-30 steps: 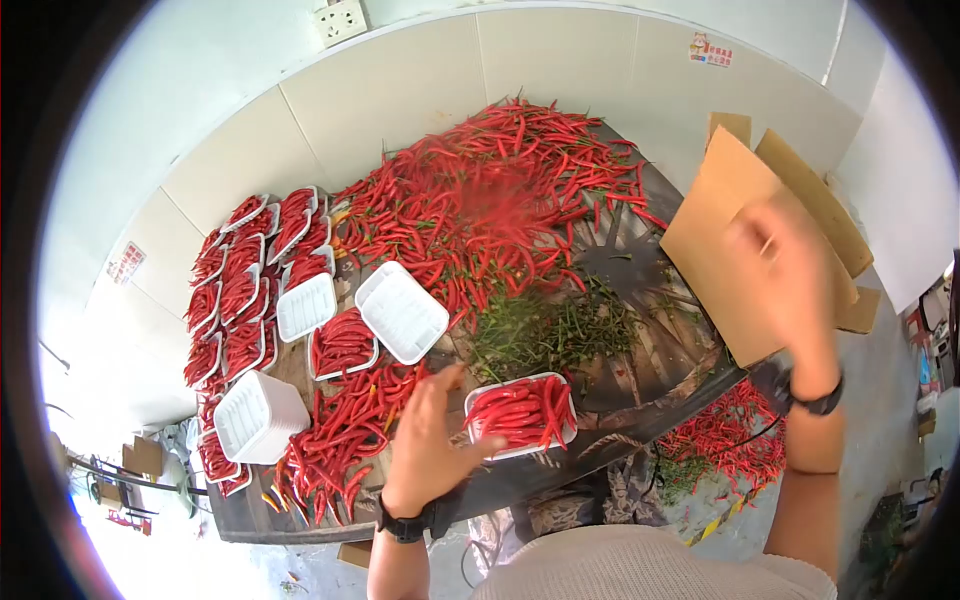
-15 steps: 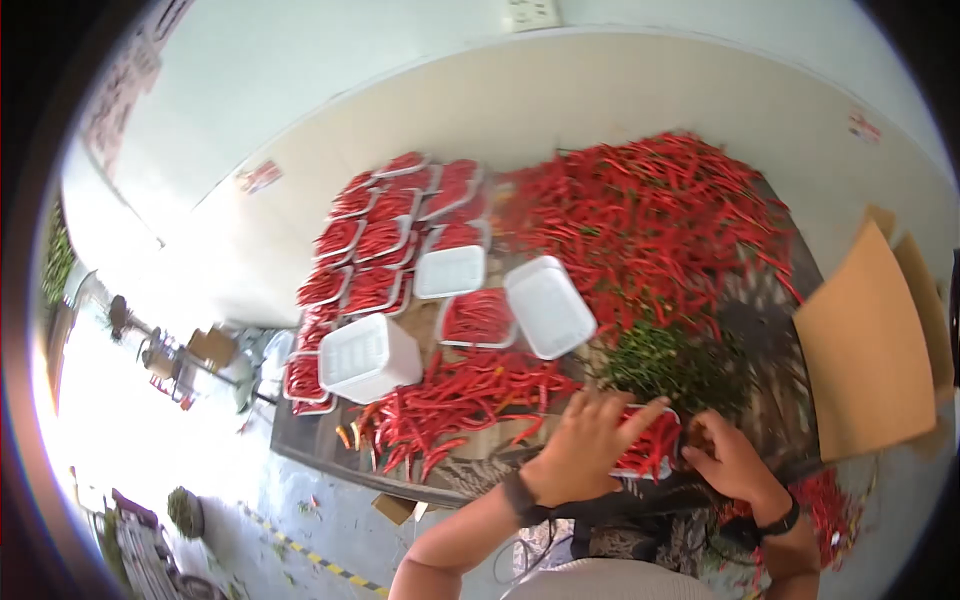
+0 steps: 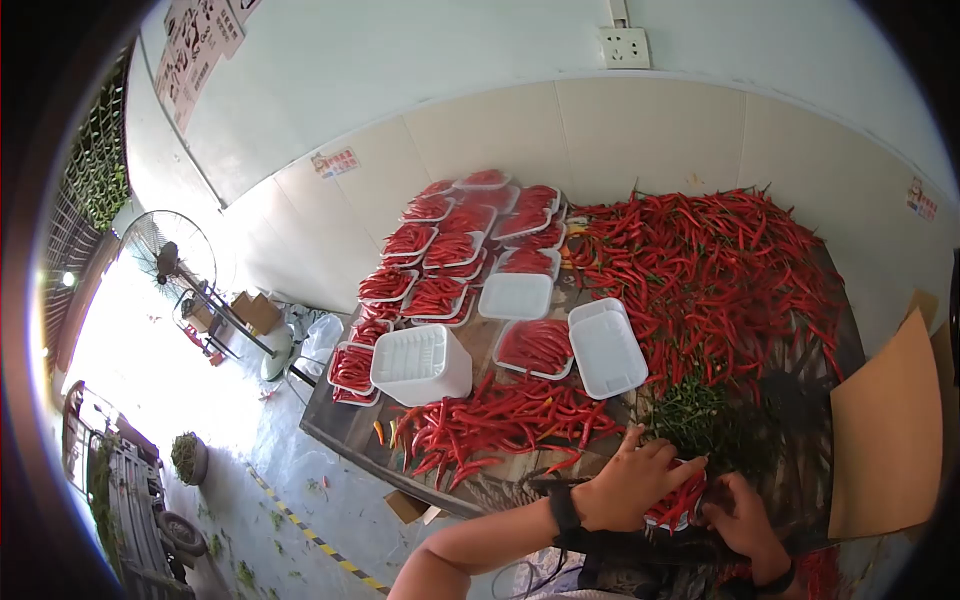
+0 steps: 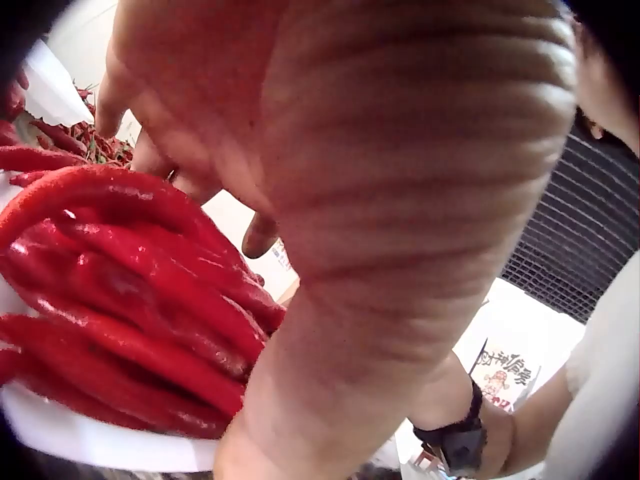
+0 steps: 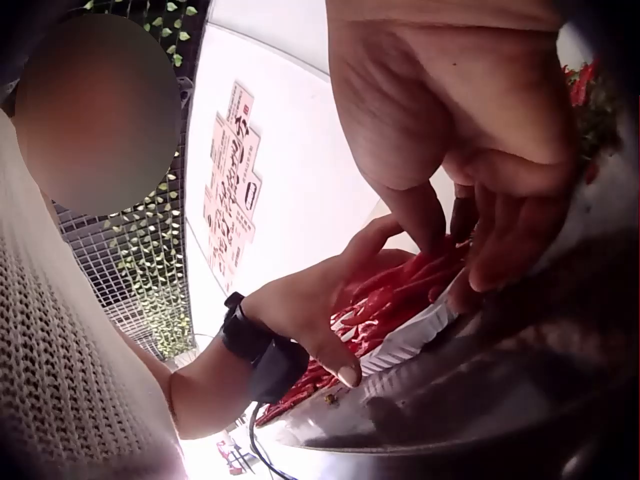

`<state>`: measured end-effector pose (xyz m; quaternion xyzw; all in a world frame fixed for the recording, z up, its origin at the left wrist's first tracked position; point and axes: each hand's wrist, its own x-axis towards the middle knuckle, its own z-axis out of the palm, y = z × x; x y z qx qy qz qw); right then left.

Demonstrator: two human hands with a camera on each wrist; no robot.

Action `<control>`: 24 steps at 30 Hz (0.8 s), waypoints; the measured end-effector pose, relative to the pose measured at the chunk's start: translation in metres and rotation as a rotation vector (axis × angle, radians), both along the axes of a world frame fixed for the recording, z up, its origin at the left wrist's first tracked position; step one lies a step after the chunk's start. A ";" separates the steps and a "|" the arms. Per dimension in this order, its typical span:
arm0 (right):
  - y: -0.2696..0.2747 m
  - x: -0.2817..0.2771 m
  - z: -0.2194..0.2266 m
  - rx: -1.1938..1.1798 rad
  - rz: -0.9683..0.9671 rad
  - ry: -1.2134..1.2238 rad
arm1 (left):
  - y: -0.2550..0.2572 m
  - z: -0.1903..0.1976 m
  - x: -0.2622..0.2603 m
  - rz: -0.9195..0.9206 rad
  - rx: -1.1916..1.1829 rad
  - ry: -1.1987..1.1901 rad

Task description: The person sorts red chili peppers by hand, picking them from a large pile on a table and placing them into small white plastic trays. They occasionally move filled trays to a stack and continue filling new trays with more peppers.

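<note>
My left grip (image 3: 622, 490) is spread over red chilies (image 4: 130, 290) in the white tray (image 4: 110, 448), near the front of the bench (image 3: 340, 424); my right grip (image 3: 745, 520) curls at the tray's right end, pinching or not, I can't tell.

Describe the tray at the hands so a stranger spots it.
Find the table, then the green heap towards its right. On the heap's near side sits a white tray of red chillies, the only one between the left hand and the right hand.
</note>
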<state>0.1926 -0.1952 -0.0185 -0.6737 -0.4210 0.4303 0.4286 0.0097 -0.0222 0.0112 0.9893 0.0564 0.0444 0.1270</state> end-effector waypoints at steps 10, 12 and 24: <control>-0.007 -0.001 -0.003 0.031 -0.030 0.189 | -0.002 0.018 0.001 -0.040 0.038 0.056; -0.007 -0.003 0.004 0.047 -0.037 0.211 | -0.002 0.032 0.000 -0.043 0.030 0.050; -0.007 0.003 0.022 0.187 -0.111 0.236 | 0.011 0.073 0.020 -0.068 0.100 -0.028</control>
